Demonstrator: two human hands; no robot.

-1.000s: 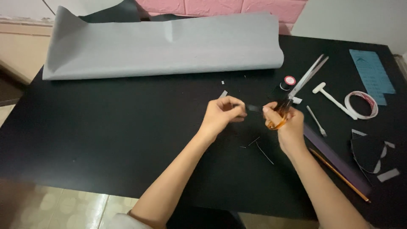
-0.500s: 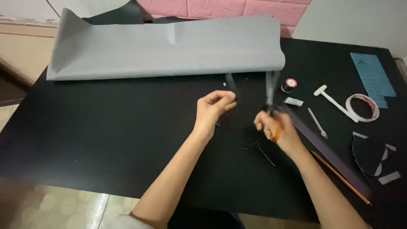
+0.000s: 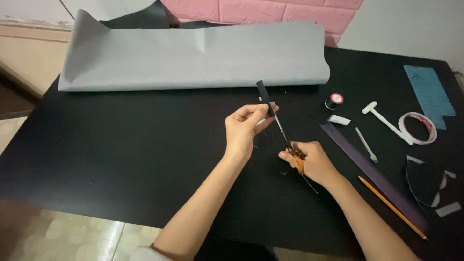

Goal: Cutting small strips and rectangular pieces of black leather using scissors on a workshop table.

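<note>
One view only, head-worn. Looks down and forward from above the person's chest onto a black table (image 3: 121,159), tilted steeply enough that the near edge and a strip of tiled floor (image 3: 72,234) show at bottom left. Faces toward a pink brick wall (image 3: 270,10) at the far side. Both forearms enter from the bottom edge; the left hand (image 3: 245,128) and right hand (image 3: 309,162) sit near frame centre, at arm's length. Table's right edge is cut off. No second view to overlap.

The right hand (image 3: 309,162) hides the scissors' (image 3: 285,140) orange handles; tiny scraps (image 3: 282,172) unidentifiable.
</note>
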